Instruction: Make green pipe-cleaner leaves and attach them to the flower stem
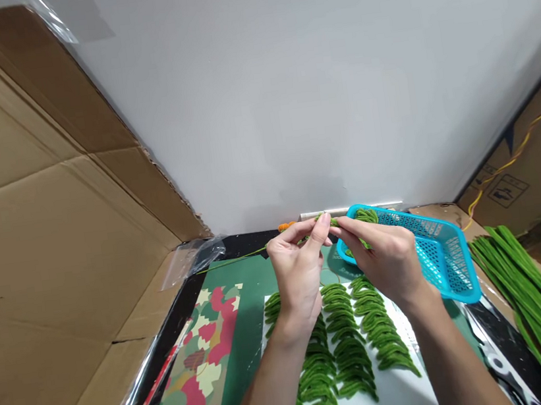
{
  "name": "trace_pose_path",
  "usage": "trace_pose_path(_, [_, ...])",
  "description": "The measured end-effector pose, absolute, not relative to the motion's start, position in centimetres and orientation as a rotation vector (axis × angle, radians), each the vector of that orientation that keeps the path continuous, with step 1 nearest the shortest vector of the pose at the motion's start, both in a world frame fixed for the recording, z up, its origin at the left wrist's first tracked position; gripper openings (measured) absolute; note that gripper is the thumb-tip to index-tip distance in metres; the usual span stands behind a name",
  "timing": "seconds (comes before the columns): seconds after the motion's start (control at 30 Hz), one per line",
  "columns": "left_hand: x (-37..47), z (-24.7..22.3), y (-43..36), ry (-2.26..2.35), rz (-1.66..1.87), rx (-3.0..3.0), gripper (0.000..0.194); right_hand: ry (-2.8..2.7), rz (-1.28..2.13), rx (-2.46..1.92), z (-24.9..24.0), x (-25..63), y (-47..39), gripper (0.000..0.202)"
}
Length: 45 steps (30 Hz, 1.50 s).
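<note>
My left hand [296, 269] and my right hand [386, 250] meet above the work surface, fingertips close together. Both pinch a small piece of green pipe cleaner [333, 222], mostly hidden by the fingers. A thin green stem [238, 258] sticks out leftward past my left hand; whether it joins the pinched piece is hidden. Beneath my wrists lies a white sheet [400, 398] bearing rows of short curved green pipe-cleaner pieces [350, 351]. Behind my right hand stands a blue plastic basket [462, 257], with green coiled pieces [366, 216] at its left end.
Long green pipe cleaners [538, 307] lie in a bundle at the right, near scissors [495, 359]. A patterned camouflage-like sheet [194, 378] covers the left side of the green mat [239, 339]. Cardboard [44, 225] walls the left; a clear plastic bag [193, 259] lies beside it.
</note>
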<state>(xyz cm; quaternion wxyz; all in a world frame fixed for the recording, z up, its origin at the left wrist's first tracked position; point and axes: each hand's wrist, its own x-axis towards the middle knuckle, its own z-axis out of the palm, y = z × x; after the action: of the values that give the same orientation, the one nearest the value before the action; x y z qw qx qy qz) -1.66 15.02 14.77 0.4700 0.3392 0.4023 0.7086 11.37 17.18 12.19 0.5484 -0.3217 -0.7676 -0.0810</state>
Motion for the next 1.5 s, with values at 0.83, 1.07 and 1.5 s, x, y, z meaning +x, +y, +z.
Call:
trace_pose_path(0.83, [-1.0,14.6,14.8,0.935,1.764,0.683,0.026,-1.854,-0.363,-0.694,12.4,10.9,17.4,0.022])
trace_pose_path(1.07, [-0.8,14.6,14.8,0.935,1.775,0.685,0.029,-1.853,-0.363,-0.695,12.2,10.9,17.3,0.027])
trace_pose_path(1.5, [-1.0,14.4,15.0,0.932,1.748,0.715,0.027,-1.825,-0.274,-0.732,11.7,10.5,17.6,0.023])
